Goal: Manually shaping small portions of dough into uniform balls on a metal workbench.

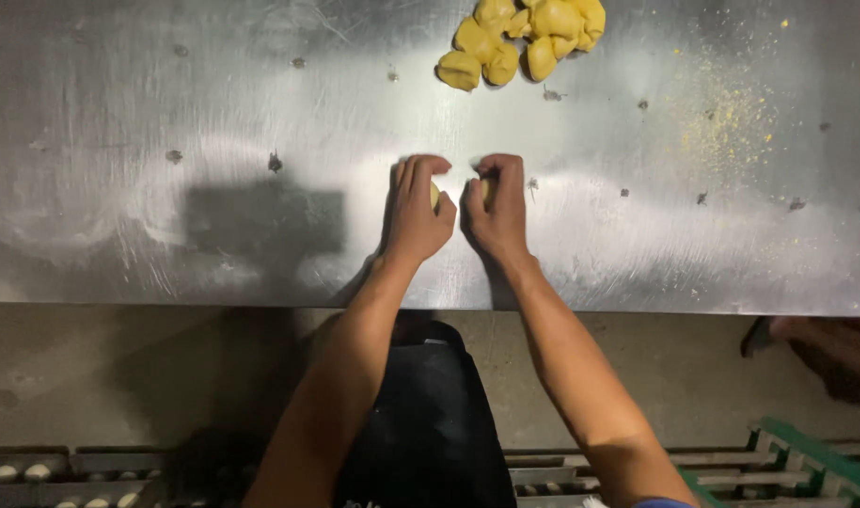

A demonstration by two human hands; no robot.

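My left hand (pixel 417 213) cups a small yellow dough ball (pixel 434 195) against the steel table (pixel 213 122), fingers curled over it. Beside it, my right hand (pixel 497 209) curls over a second yellow dough piece (pixel 485 192), mostly hidden under the fingers. The two hands sit side by side, almost touching, near the table's front edge. A pile of several yellow dough lumps (pixel 524 38) lies at the far edge, above the hands.
Yellow crumbs (pixel 731 122) are scattered at the table's right. Below the table edge are a concrete floor, a rack with pale round pieces (pixel 35 470) at bottom left, a green crate (pixel 806 461) at bottom right, and another person's foot (pixel 825 348).
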